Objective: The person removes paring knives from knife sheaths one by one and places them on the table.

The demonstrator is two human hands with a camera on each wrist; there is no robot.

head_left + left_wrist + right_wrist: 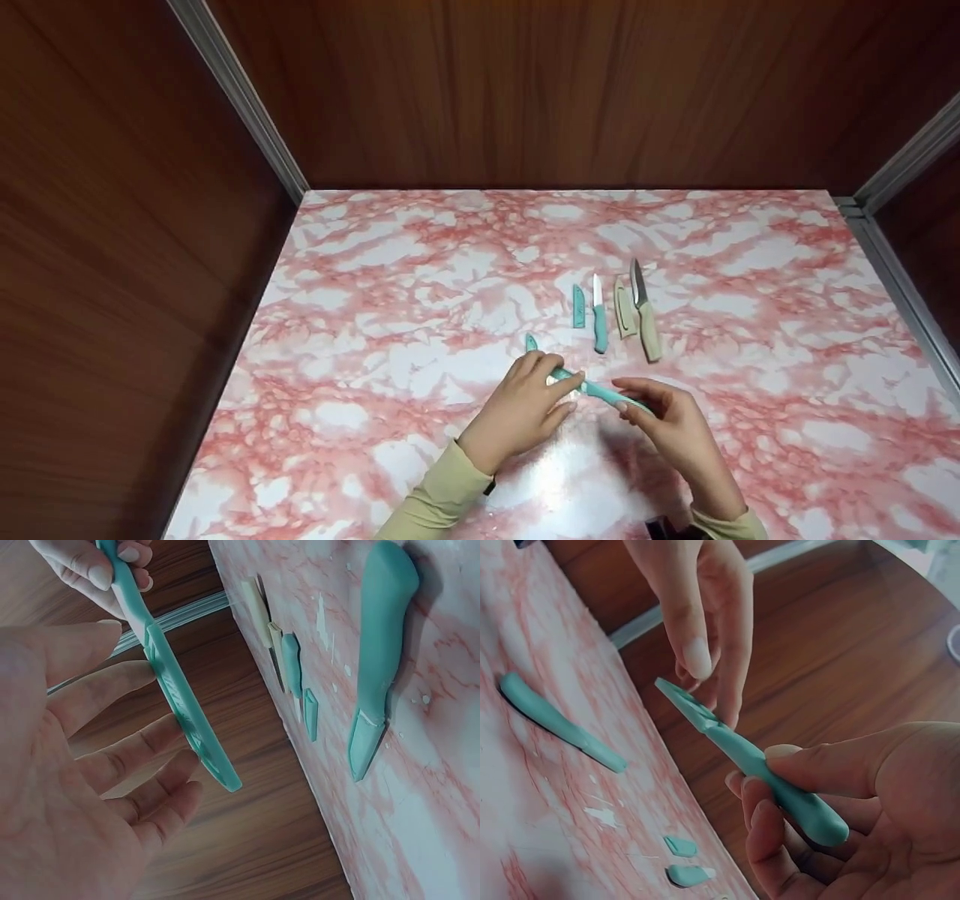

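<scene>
We see the right hand [675, 416] closed in a pinch on the handle of a turquoise knife [611, 396], with the left hand [521, 409] loosely spread, fingertips at its turquoise cover [184, 701]. Pink-and-white tabletop [337, 300] stretches either side of the grip; its far edge meets the wood panel [525, 90] well beyond. We find marks on the loose turquoise cover [579, 306], too small to read. We count four knives: the held one, another turquoise one [381, 637] just past the left hand, and, beyond the right-hand grip, a small turquoise-handled one [600, 330] and a yellow-green-handled one [649, 330], alongside two loose covers, one turquoise, one yellow-green [625, 307].
</scene>
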